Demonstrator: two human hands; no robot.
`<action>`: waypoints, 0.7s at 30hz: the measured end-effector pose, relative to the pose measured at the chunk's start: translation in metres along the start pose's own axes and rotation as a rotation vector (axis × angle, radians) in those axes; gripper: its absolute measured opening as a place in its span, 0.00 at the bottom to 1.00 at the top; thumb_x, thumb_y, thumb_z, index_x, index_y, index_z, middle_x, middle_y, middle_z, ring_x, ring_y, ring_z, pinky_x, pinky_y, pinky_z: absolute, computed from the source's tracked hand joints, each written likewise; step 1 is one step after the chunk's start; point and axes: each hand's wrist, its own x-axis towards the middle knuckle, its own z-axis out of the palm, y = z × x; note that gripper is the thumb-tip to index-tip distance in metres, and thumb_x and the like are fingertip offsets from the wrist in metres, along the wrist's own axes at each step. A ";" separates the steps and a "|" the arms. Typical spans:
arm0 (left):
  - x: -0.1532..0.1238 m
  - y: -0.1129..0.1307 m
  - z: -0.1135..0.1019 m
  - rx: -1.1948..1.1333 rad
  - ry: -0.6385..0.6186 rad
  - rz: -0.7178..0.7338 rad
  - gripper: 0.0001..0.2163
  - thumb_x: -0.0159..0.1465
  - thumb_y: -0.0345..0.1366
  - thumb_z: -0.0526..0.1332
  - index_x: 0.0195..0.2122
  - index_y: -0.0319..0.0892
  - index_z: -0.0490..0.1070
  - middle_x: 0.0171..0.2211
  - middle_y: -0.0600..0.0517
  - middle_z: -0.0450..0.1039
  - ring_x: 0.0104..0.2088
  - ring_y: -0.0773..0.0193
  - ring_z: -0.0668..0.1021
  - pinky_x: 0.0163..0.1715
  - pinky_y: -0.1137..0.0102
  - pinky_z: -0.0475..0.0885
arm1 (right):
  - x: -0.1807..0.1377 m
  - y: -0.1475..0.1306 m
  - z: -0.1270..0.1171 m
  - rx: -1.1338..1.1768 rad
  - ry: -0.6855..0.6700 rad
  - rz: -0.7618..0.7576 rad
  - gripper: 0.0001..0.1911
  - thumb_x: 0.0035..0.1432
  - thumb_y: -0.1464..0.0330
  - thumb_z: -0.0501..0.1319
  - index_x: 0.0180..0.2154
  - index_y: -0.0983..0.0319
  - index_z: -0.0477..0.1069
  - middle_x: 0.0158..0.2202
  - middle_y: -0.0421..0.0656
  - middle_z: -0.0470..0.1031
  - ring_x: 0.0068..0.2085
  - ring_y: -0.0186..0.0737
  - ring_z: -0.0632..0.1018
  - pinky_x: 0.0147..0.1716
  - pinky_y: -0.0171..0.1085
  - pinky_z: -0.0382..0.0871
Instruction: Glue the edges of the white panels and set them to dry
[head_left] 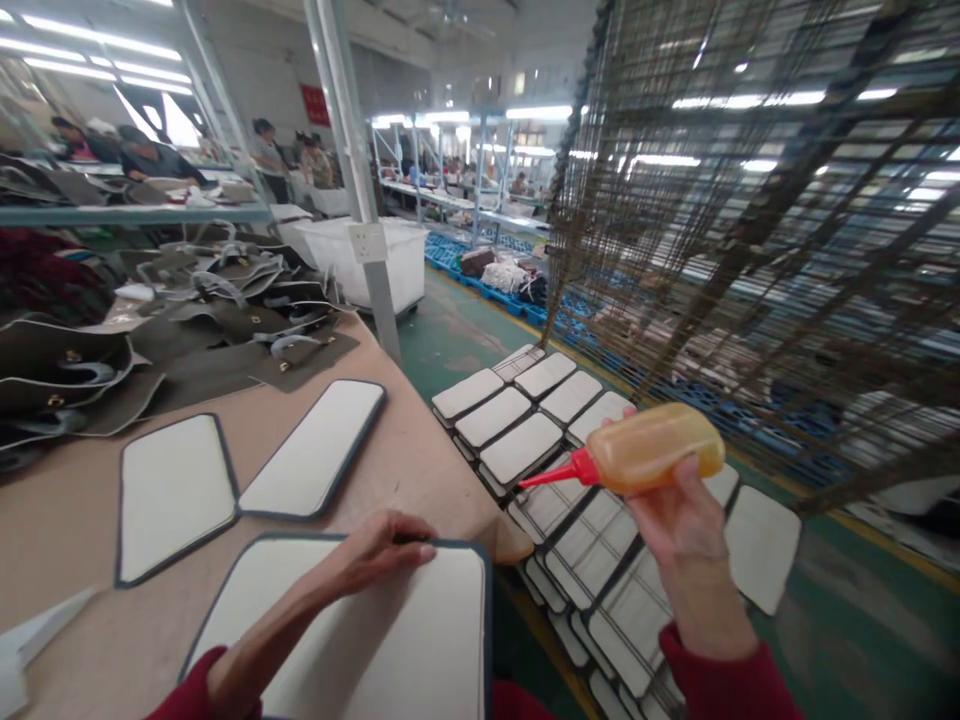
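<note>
My right hand (686,525) is closed around a soft amber glue bottle (656,447) with a red nozzle pointing left, held in the air beyond the table's right edge. My left hand (382,548) rests with curled fingers on the far edge of a white panel with a dark border (390,640) lying nearest me on the tan table (75,520). Two more white bordered panels (176,490) (319,447) lie further back on the table.
Dark olive leather pieces with straps (187,320) are piled at the table's back left. Racks of white panels (525,430) sit low on the green floor at right. A tall wire drying rack (750,230) fills the right. A metal post (360,190), white bin and distant workers stand behind.
</note>
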 end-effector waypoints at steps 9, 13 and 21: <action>0.025 0.086 -0.063 0.334 -0.079 0.205 0.15 0.61 0.45 0.61 0.32 0.36 0.79 0.24 0.52 0.72 0.27 0.66 0.69 0.27 0.74 0.61 | 0.021 -0.054 0.044 -0.137 -0.342 -0.172 0.32 0.36 0.52 0.74 0.46 0.51 0.74 0.49 0.43 0.79 0.54 0.57 0.75 0.60 0.60 0.60; 0.031 0.119 -0.077 0.276 -0.211 0.291 0.14 0.60 0.43 0.64 0.35 0.36 0.80 0.28 0.51 0.77 0.28 0.66 0.72 0.28 0.76 0.64 | 0.027 -0.055 0.053 -0.140 -0.410 -0.084 0.34 0.35 0.53 0.75 0.47 0.51 0.73 0.48 0.43 0.80 0.55 0.58 0.75 0.58 0.61 0.63; 0.032 0.159 -0.083 0.280 -0.350 0.317 0.10 0.57 0.40 0.68 0.34 0.38 0.82 0.29 0.50 0.81 0.29 0.66 0.76 0.30 0.77 0.68 | 0.034 -0.035 0.048 -0.056 -0.434 0.018 0.29 0.31 0.56 0.76 0.40 0.54 0.76 0.42 0.41 0.82 0.50 0.56 0.78 0.59 0.58 0.64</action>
